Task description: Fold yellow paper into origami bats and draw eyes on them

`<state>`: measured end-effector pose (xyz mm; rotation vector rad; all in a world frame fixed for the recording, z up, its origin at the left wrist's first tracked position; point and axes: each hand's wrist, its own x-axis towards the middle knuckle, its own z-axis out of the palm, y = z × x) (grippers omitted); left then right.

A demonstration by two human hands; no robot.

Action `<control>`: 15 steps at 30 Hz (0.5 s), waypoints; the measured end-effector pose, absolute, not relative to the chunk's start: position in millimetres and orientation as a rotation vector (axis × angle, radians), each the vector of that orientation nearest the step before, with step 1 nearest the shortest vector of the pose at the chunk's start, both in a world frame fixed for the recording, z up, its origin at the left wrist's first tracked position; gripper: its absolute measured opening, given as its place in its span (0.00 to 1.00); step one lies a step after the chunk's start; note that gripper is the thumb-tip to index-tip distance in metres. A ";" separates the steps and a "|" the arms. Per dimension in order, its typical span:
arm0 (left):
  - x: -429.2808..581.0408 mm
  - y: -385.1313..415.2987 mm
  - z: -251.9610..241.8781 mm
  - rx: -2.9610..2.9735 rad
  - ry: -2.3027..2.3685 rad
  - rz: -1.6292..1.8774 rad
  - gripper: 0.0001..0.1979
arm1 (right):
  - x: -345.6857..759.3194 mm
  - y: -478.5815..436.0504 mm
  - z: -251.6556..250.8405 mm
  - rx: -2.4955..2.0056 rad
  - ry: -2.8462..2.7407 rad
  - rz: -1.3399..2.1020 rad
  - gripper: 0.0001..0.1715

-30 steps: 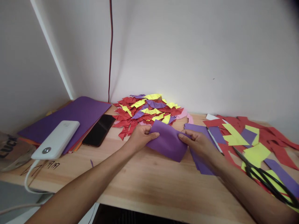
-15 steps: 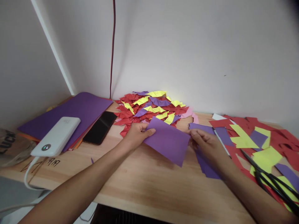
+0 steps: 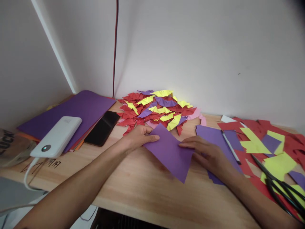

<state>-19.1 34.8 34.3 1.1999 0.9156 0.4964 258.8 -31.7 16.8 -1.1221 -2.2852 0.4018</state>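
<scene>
A square-cut sheet of purple paper [image 3: 170, 156] is held tilted above the tabletop between my two hands. My left hand [image 3: 140, 138] pinches its left corner, thumb on top and fingers behind. My right hand [image 3: 207, 152] has its fingers laid over the right side of the sheet, with the lower fingers partly hidden around its edge. Under my right hand lie more purple sheets [image 3: 206, 132], stacked on the table. Behind the held sheet is a pile of folded red, yellow and purple paper bats [image 3: 159, 109], some with small drawn faces.
A white power bank [image 3: 58, 136] with a cable rests on large purple sheets [image 3: 71, 105] at left, beside a black phone [image 3: 102, 128]. At right are a marker [image 3: 230, 146], black-handled scissors [image 3: 274, 179] and scattered paper scraps [image 3: 276, 163]. The table's front edge [image 3: 133, 214] is near me.
My right hand has shifted from pinching the sheet's right corner to lying further over it, fingers straighter. The sheet's near corner has dipped lower. The view has shifted slightly.
</scene>
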 end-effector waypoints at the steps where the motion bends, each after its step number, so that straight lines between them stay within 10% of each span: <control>1: -20.8 35.7 35.2 1.237 0.911 0.464 0.15 | 258.8 -31.1 15.6 -1.109 -2.311 0.399 0.19; 15: -29.9 40.0 36.7 1.805 1.065 0.180 0.13 | 247.7 -36.8 15.9 -1.046 -2.550 0.033 0.10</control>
